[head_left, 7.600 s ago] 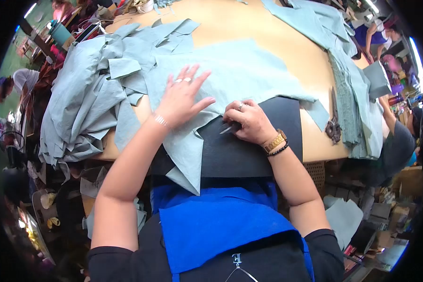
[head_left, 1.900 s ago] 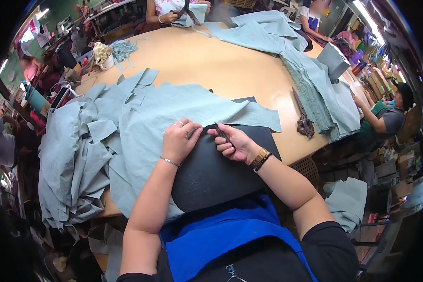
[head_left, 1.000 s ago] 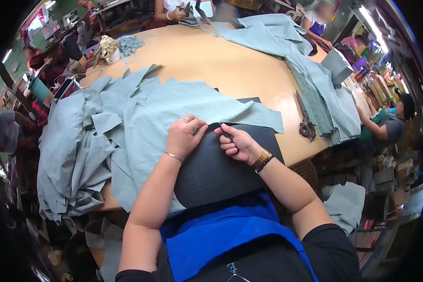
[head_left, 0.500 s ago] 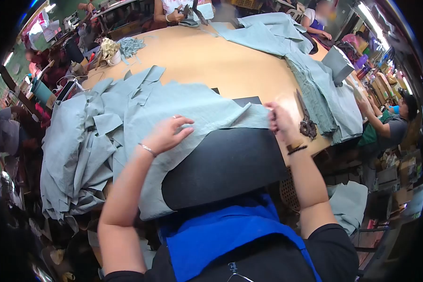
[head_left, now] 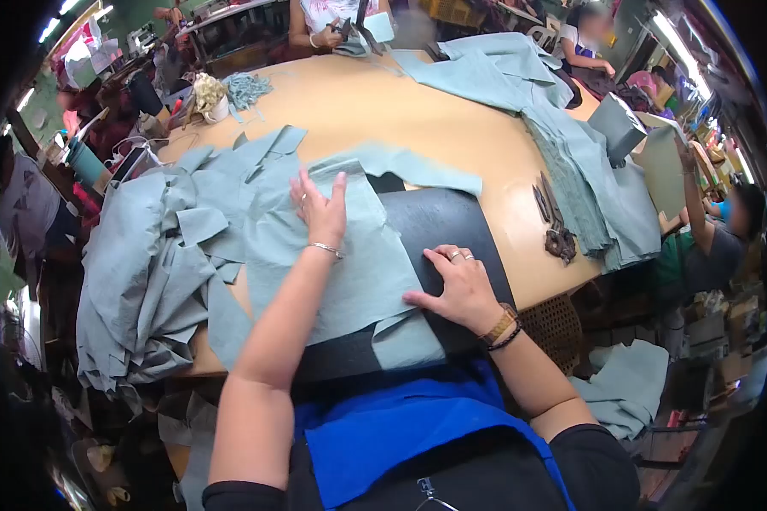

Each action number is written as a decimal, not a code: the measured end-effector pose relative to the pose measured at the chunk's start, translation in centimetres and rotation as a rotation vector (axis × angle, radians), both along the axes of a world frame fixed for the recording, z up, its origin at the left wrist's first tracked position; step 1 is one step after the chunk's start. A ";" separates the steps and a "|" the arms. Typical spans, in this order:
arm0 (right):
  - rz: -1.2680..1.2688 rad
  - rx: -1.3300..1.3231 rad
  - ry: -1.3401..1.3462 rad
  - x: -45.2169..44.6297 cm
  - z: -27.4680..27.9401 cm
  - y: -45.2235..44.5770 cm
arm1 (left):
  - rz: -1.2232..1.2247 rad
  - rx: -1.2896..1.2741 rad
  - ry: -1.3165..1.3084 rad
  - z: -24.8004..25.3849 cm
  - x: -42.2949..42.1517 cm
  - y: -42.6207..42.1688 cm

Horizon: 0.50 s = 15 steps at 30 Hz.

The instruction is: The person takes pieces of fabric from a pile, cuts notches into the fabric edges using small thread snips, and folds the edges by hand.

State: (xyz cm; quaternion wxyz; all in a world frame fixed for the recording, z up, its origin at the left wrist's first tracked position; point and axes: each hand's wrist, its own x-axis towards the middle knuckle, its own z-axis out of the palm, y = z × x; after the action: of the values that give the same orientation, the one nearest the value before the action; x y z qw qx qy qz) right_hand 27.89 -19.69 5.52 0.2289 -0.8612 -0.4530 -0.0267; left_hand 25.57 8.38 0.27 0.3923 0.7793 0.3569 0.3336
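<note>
A pale green cloth piece [head_left: 349, 264] lies over the black board [head_left: 447, 221] in front of me, its lower corner folded near the board's front edge. My left hand [head_left: 320, 204] rests on the upper part of this cloth with its fingers spread. Near the cloth's right edge my right hand [head_left: 462, 289] is over the board, fingers apart, its thumb at the edge of the cloth. No tool shows in either hand. Another strip of cloth [head_left: 422, 167] stretches beyond the board's far edge.
Crumpled green cloth [head_left: 145, 264] heaps at the left. Large scissors [head_left: 556, 221] lie on the wooden table [head_left: 520, 196], beside stacked cloth [head_left: 571, 170] at the right. Across the table a person [head_left: 337, 34] holds scissors. Another person [head_left: 724, 247] is at the right edge.
The cloth has been turned and shifted over the board. My right hand has come back from the cloth's far right end toward me and opened; my left hand has moved up onto the cloth.
</note>
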 end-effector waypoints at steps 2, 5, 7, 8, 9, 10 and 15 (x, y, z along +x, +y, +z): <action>-0.021 -0.013 -0.059 -0.6 -0.4 -0.6 | -0.314 0.142 0.165 1.8 -2.4 0.3; -0.071 -0.040 0.059 3.6 -2.8 -2.5 | -0.673 0.526 0.607 2.5 -8.0 1.6; 0.003 -0.013 0.069 4.3 -1.9 -3.0 | -0.611 0.606 0.644 1.6 -10.9 1.0; 0.051 -0.016 0.074 3.9 -0.3 -3.4 | -0.552 0.602 0.661 1.7 -12.5 0.3; 0.101 -0.023 0.081 3.5 0.5 -3.7 | -0.491 0.592 0.677 2.1 -14.1 -0.6; 0.168 0.029 -0.011 3.5 0.2 -4.2 | -0.507 0.553 0.697 2.4 -15.9 -1.5; 0.149 -0.194 0.473 5.5 1.8 -5.9 | -0.577 0.417 1.183 10.0 -20.2 -5.0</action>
State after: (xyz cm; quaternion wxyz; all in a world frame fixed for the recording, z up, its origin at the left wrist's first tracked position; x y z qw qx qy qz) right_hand 33.36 -25.59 7.32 0.2461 -0.8258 -0.4494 0.2358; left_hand 5.38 3.38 10.25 0.0468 0.9533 0.2179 -0.2036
